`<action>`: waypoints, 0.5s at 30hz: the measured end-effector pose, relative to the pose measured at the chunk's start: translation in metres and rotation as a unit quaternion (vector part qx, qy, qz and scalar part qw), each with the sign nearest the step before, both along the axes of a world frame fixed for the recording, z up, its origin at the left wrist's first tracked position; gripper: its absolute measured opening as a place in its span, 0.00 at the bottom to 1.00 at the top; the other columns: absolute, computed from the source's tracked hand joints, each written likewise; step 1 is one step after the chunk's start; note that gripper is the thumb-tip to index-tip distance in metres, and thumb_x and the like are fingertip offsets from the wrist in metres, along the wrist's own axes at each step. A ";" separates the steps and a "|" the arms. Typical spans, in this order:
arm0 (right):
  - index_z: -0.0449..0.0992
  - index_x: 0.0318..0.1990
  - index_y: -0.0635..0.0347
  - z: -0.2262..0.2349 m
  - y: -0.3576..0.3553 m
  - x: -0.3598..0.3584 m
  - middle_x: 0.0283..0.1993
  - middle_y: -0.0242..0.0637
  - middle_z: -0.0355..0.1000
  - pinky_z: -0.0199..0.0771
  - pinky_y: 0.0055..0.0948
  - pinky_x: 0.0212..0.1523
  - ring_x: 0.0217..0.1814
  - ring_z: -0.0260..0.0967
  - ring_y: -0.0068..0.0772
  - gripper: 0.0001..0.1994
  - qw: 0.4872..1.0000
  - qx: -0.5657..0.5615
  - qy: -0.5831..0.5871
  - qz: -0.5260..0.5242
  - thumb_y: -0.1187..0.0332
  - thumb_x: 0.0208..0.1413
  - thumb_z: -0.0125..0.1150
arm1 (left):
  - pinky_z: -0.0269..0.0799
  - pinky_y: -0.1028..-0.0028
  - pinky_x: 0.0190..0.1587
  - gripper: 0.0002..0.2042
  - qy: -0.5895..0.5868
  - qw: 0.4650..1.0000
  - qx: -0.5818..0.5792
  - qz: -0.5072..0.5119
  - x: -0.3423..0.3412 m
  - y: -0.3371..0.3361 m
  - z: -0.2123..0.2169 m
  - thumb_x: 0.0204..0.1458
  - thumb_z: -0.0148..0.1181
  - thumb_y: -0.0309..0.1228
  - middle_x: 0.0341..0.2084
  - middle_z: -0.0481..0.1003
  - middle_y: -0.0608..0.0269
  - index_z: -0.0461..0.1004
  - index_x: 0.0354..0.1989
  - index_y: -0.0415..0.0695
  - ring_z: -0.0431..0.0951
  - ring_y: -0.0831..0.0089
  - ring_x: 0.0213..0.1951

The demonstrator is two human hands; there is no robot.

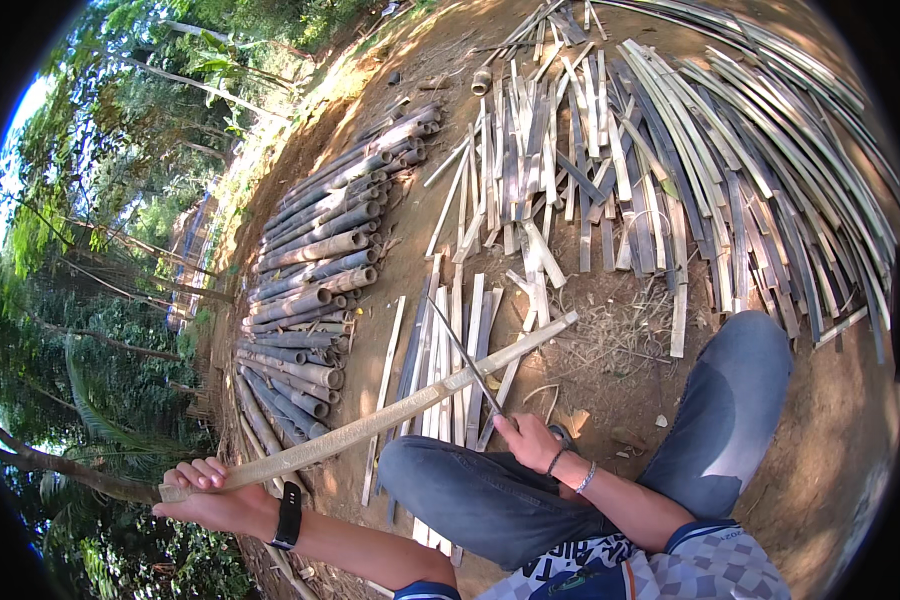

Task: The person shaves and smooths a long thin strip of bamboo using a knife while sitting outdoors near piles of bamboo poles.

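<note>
My left hand (pixel 202 497) is closed around the near end of a long, pale split bamboo strip (pixel 370 422). The strip slants up to the right across my bent leg, its far end in the air. In my right hand (pixel 530 442) is a long, thin-bladed knife (pixel 458 343). Its dark blade points up and to the left and crosses the strip toward the far end; whether the two touch I cannot tell. My fist hides the knife's handle. Beneath the strip, several cut bamboo slats (pixel 440 350) lie on the ground.
Stacked round bamboo poles (pixel 315 270) lie to the left. Ahead and to the right spread piles of split slats (pixel 750 170). Fine shavings (pixel 620 325) cover the dirt before my knees (pixel 730 390). A short bamboo piece (pixel 482 80) stands farther off. Trees (pixel 90 330) line the left side.
</note>
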State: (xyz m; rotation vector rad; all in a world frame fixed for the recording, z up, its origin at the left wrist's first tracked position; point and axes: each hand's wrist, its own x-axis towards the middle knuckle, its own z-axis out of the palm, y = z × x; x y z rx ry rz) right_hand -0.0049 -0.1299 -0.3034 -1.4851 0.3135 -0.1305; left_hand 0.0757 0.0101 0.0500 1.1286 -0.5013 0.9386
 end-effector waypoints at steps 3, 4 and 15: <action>0.72 0.26 0.71 0.012 0.007 -0.005 0.22 0.57 0.69 0.65 0.47 0.30 0.29 0.69 0.61 0.27 0.999 0.016 -0.016 0.025 0.49 0.59 0.48 | 0.52 0.84 0.11 0.26 -0.005 1.000 0.007 -0.001 -0.001 0.006 0.000 0.62 0.26 0.55 0.10 0.54 0.71 0.56 0.22 0.48 0.53 0.82 0.10; 0.72 0.26 0.71 0.019 0.003 -0.006 0.22 0.57 0.69 0.65 0.47 0.30 0.30 0.69 0.61 0.27 0.999 0.002 -0.042 0.029 0.49 0.59 0.48 | 0.52 0.84 0.11 0.26 -0.006 1.000 0.007 -0.001 -0.002 0.007 0.000 0.62 0.26 0.55 0.10 0.54 0.71 0.56 0.22 0.48 0.53 0.82 0.10; 0.68 0.24 0.70 -0.007 0.007 0.001 0.17 0.54 0.64 0.62 0.45 0.26 0.22 0.66 0.55 0.25 0.998 -0.023 -0.057 -0.017 0.52 0.60 0.48 | 0.53 0.83 0.14 0.26 -0.005 0.999 0.034 -0.019 -0.002 0.014 -0.001 0.62 0.22 0.54 0.11 0.54 0.71 0.56 0.22 0.47 0.53 0.81 0.12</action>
